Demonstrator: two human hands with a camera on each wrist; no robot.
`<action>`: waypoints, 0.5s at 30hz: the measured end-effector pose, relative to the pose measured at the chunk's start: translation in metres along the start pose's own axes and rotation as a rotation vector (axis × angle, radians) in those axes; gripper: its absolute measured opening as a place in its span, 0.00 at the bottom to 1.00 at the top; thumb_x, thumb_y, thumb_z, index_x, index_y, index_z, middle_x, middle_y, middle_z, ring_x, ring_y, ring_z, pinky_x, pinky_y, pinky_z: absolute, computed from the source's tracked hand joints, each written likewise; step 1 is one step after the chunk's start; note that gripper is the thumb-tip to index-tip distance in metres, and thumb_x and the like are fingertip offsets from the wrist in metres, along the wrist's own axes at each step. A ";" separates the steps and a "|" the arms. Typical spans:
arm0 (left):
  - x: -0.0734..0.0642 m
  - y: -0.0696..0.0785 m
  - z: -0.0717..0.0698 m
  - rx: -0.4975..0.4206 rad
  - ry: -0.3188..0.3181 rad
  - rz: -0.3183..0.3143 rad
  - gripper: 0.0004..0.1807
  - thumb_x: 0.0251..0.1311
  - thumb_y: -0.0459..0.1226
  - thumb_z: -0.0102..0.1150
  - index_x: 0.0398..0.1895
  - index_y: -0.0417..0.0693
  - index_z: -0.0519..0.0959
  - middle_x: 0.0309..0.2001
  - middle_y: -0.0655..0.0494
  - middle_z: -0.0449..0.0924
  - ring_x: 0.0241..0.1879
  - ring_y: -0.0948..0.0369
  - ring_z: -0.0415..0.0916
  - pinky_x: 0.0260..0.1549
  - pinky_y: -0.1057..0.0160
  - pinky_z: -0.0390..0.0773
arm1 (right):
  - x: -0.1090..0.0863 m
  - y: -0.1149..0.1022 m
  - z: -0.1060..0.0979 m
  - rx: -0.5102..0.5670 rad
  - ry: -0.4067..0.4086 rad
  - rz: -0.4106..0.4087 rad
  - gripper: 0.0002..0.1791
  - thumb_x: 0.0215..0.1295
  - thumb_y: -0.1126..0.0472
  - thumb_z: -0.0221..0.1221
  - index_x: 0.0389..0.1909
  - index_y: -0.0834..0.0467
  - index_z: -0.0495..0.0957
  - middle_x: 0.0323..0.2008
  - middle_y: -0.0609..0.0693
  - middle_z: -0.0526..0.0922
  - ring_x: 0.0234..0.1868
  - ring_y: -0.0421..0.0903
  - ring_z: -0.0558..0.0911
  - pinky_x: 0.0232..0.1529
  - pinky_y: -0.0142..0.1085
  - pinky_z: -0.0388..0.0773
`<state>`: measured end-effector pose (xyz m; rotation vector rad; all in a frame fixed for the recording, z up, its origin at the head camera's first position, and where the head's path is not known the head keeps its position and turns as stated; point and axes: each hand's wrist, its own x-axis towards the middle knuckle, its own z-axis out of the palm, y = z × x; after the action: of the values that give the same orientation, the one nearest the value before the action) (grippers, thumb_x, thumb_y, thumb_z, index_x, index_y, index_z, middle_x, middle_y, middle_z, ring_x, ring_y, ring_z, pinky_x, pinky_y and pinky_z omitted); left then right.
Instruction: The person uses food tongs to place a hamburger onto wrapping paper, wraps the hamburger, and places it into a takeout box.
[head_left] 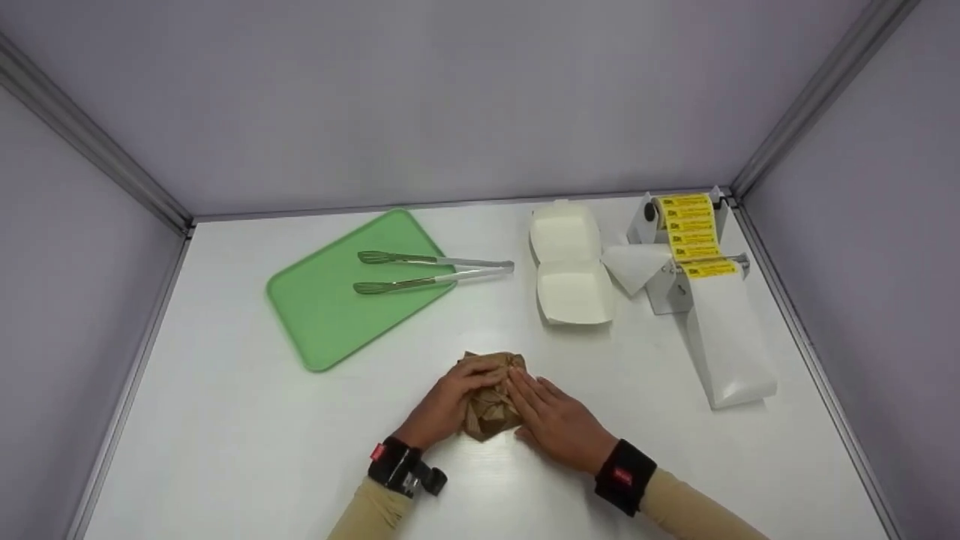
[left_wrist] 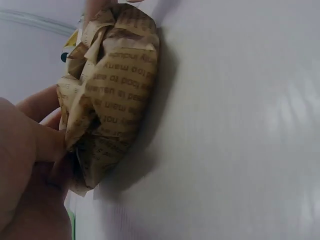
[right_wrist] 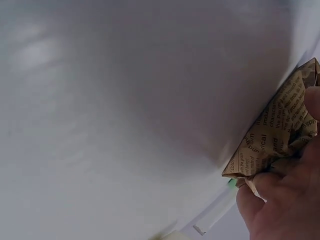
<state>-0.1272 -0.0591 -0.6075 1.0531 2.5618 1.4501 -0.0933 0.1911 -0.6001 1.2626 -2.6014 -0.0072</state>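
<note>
On the table's near middle lies a crumpled brown paper bundle with dark printed text, its contents hidden. My left hand grips it from the left, fingers bent over its top. In the left wrist view the bundle's printed side faces the camera, with the thumb against its folded edge. From the right, my right hand holds the bundle, its fingertips on the top folds close to the left fingers. The right wrist view shows a pointed paper corner between the thumb and fingers.
Metal tongs lie partly across a green tray at the back left. An opened white clamshell box sits behind the bundle. At right stands a label dispenser with a roll of yellow labels and a white backing strip.
</note>
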 end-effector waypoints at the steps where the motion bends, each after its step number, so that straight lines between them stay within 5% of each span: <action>1: -0.001 0.002 0.000 0.053 -0.002 0.007 0.22 0.72 0.25 0.48 0.66 0.45 0.77 0.70 0.46 0.70 0.72 0.46 0.65 0.74 0.48 0.64 | -0.001 -0.001 0.001 0.007 -0.005 0.006 0.40 0.71 0.43 0.59 0.72 0.67 0.66 0.73 0.63 0.67 0.74 0.54 0.70 0.70 0.44 0.72; 7: -0.006 0.020 0.004 0.398 -0.043 -0.028 0.34 0.60 0.27 0.64 0.72 0.49 0.71 0.75 0.48 0.66 0.74 0.49 0.65 0.71 0.48 0.68 | -0.001 -0.009 0.002 0.065 -0.064 0.040 0.49 0.69 0.34 0.54 0.75 0.68 0.60 0.76 0.64 0.61 0.77 0.55 0.65 0.73 0.44 0.68; 12: -0.009 0.033 0.005 0.388 -0.165 -0.131 0.29 0.75 0.33 0.47 0.77 0.43 0.60 0.80 0.46 0.53 0.80 0.48 0.52 0.75 0.48 0.60 | -0.001 -0.013 0.001 0.093 -0.086 0.066 0.52 0.69 0.31 0.52 0.75 0.70 0.58 0.77 0.66 0.59 0.78 0.56 0.62 0.75 0.44 0.66; 15: -0.010 0.034 0.011 0.412 -0.183 -0.150 0.30 0.81 0.44 0.38 0.79 0.41 0.54 0.81 0.45 0.48 0.81 0.49 0.46 0.78 0.48 0.56 | -0.002 -0.014 0.000 0.116 -0.089 0.076 0.53 0.68 0.32 0.54 0.75 0.71 0.57 0.77 0.66 0.58 0.78 0.55 0.61 0.75 0.44 0.66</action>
<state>-0.0971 -0.0445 -0.5910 0.9463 2.7922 0.7696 -0.0817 0.1837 -0.6017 1.2259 -2.7608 0.1054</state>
